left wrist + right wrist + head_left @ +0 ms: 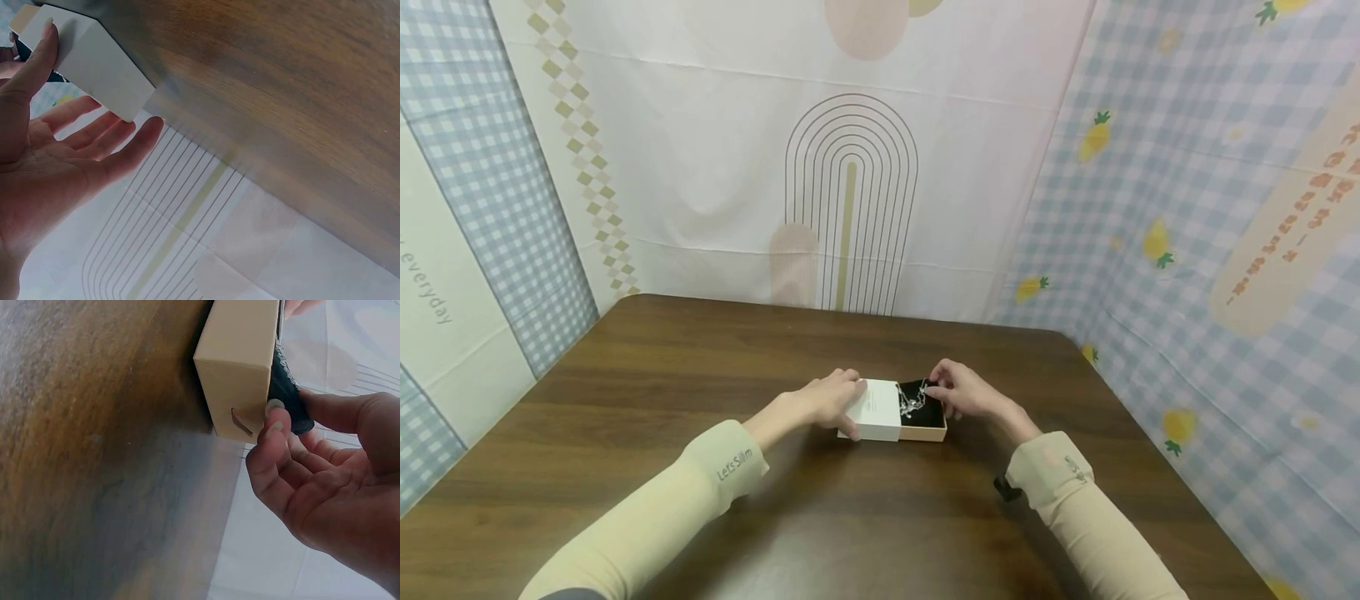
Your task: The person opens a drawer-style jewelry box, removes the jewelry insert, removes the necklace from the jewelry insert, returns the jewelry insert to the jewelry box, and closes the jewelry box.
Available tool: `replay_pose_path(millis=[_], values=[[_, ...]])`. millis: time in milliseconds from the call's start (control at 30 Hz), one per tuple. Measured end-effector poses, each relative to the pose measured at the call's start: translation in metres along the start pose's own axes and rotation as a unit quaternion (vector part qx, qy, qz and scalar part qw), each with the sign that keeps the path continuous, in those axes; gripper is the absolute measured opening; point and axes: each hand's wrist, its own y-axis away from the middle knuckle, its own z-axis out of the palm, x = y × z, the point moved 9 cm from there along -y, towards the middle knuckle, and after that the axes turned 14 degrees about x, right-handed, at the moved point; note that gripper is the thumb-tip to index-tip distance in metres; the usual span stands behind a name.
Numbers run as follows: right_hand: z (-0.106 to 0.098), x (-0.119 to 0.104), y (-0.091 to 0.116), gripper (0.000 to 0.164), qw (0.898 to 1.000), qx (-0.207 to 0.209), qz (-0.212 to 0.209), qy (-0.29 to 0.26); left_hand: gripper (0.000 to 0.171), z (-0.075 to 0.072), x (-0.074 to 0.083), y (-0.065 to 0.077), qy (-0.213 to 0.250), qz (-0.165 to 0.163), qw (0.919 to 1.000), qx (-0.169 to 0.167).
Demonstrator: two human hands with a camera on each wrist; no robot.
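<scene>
A small jewellery box lies on the table, its tan drawer (pixel 923 434) slid partway out of a white sleeve (pixel 880 410) to the right. My left hand (pixel 829 400) grips the sleeve, thumb along the near side and fingers at the far side. Inside the drawer is a black pad (pixel 934 414) with a silver chain (pixel 913 405) with small pieces lying across it. My right hand (pixel 967 392) pinches the pad's edge at the drawer's outer end. In the right wrist view the pad (pixel 287 400) rises above the drawer wall, beside a slit in the tan end.
The dark wooden table (pixel 865 517) stretches around the box on all sides. A white printed cloth (pixel 715 167) hangs behind the table's far edge. Blue checked cloths with pineapples (pixel 1150 192) hang at the right. A dark band (pixel 1006 489) shows under the right cuff.
</scene>
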Motion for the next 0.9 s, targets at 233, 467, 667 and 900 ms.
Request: replay_pose_path(millis=[233,467,667,900], values=[[-0.003,0.002,-0.001,0.021,0.999,0.021,0.016,-0.029,0.066,0.0,0.001,0.0,0.003,-0.001,1.0,-0.004],[-0.013,0.007,-0.001,0.021,0.999,0.034,0.03,-0.029,0.066,-0.001,0.001,0.001,0.006,0.0,1.0,-0.006],[-0.022,0.004,-0.001,0.021,0.999,0.039,0.023,-0.028,0.066,-0.002,0.002,0.002,0.009,-0.002,0.9999,-0.008],[-0.031,-0.002,-0.003,0.02,0.997,0.062,0.015,-0.051,0.065,-0.001,0.002,0.002,0.007,-0.004,0.9999,-0.011]])
